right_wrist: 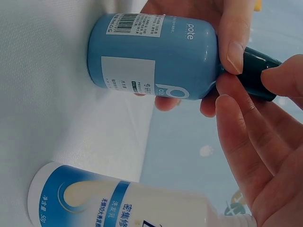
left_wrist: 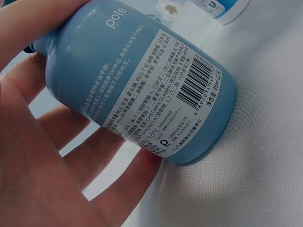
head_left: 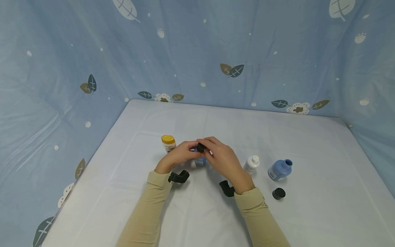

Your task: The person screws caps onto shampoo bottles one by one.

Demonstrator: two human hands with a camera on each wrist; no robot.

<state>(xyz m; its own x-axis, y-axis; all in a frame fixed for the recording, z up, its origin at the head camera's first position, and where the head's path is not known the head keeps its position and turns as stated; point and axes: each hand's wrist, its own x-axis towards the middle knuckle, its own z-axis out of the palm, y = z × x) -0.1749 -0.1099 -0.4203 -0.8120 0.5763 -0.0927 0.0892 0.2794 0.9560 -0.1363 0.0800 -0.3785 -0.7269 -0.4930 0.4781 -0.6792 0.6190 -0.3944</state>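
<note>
In the head view my left hand [head_left: 180,154] holds a small blue bottle [head_left: 201,161] near the middle of the table. Its thumb and finger are around the bottle's neck and shoulder, as the right wrist view shows. My right hand [head_left: 224,160] pinches the black cap [head_left: 201,147] at the bottle's top. The right wrist view has the blue bottle [right_wrist: 142,56] with its dark cap [right_wrist: 258,73] at the neck; whether it is fully screwed on I cannot tell. A label with a barcode faces the left wrist view.
A white bottle with a yellow cap [head_left: 168,142] stands left of my hands. To the right are a white bottle with no cap [head_left: 251,165], a second blue bottle with an open mouth [head_left: 279,170] and a loose black cap [head_left: 278,193]. Patterned blue cloth [head_left: 197,51] hangs behind the white table.
</note>
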